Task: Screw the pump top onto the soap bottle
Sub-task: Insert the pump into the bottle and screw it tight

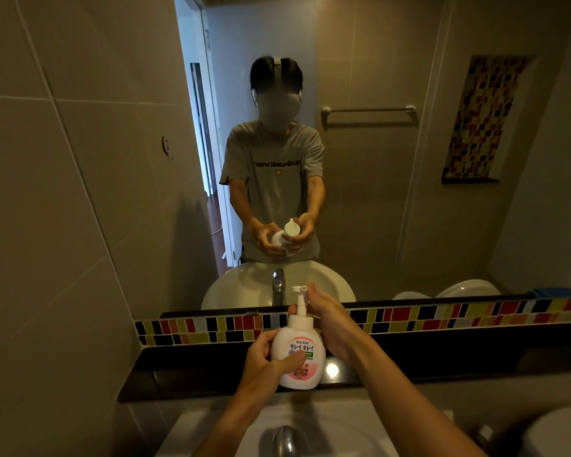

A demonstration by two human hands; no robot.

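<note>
One view only: head cam, wide-angle, looks fwd and slightly down from standing height; faces the large wall mirror (pixel 360 159) above the multicoloured mosaic tile strip (pixel 442 316); close over the white ceramic basin (pixel 327 423); the reflection gives a second, frontal angle on the person.

Soap bottle (pixel 298 349) white, pink base; tile strip (pixel 442 316) multicoloured mosaic; shelf (pixel 442 354) black.

You face a mirror (pixel 360 159) | mosaic tile strip (pixel 442 316) under it | black ledge (pixel 211 374) | white basin (pixel 343 423) | chrome tap (pixel 285 440) nearest you
</note>
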